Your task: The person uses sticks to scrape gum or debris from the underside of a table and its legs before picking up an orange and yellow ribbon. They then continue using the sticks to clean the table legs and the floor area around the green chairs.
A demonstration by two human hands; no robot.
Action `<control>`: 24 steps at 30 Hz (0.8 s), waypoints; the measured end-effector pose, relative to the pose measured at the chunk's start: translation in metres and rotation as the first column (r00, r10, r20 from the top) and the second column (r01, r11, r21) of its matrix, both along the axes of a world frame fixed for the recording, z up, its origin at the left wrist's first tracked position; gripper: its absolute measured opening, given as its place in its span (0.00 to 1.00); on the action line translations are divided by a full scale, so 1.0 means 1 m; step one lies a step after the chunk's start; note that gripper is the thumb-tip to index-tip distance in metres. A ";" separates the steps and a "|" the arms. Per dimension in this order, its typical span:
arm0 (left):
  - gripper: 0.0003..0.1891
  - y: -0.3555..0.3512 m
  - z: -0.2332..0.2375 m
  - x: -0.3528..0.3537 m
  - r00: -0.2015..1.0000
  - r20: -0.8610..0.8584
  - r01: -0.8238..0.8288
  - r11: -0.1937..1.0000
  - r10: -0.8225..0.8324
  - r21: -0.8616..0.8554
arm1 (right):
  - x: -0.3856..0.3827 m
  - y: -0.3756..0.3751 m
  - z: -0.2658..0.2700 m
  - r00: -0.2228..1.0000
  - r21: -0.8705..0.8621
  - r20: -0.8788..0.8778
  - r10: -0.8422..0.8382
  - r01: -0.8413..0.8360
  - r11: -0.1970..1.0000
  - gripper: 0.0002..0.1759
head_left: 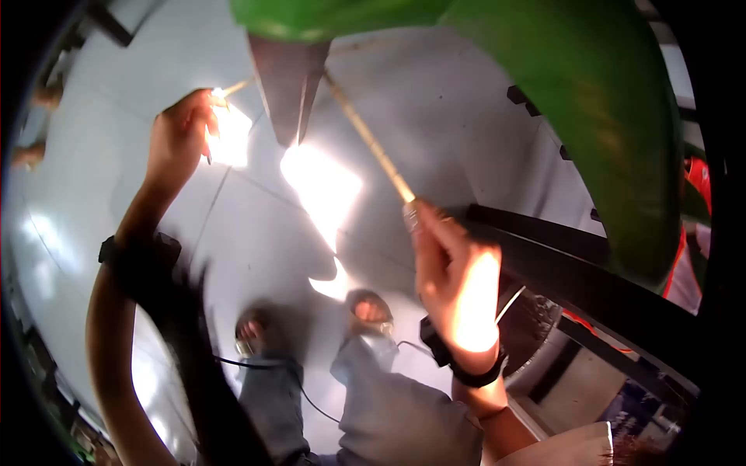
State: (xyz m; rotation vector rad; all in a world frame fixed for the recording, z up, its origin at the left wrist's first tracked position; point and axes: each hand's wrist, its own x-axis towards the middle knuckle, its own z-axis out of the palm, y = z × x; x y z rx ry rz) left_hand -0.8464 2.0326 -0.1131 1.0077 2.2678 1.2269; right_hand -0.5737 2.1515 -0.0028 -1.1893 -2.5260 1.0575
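My right hand [451,264] is closed around the lower end of a thin pale stick [369,144]. The stick slants up and left to a brown tapered piece [287,85] that hangs under a large green curved shape [590,93]. My left hand [183,132] is raised at the upper left. Its fingertips pinch a short pale strip [237,85] just left of the brown piece. Sun glare washes out both hands' fingers. Each wrist wears a dark band.
Below lies a pale tiled floor [93,202] with bright sun patches. My two feet [369,307] and grey trouser legs [388,412] show at the bottom centre, with a thin cable [256,361] across them. A dark beam [559,256] crosses at the right.
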 end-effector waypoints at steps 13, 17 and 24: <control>0.16 0.021 0.031 -0.053 0.992 -0.021 0.098 0.882 -0.122 -0.461 | 0.010 0.001 -0.124 0.997 -0.002 -0.070 -0.040 0.040 0.999 0.06; 0.14 0.014 0.016 -0.085 0.992 0.099 0.110 0.939 -0.081 -0.326 | 0.024 0.020 -0.140 0.993 0.032 -0.010 -0.119 0.119 0.992 0.05; 0.14 -0.003 -0.007 -0.097 1.000 0.009 0.017 0.976 -0.015 -0.218 | 0.012 0.037 -0.130 0.966 -0.008 -0.087 -0.244 0.244 0.970 0.08</control>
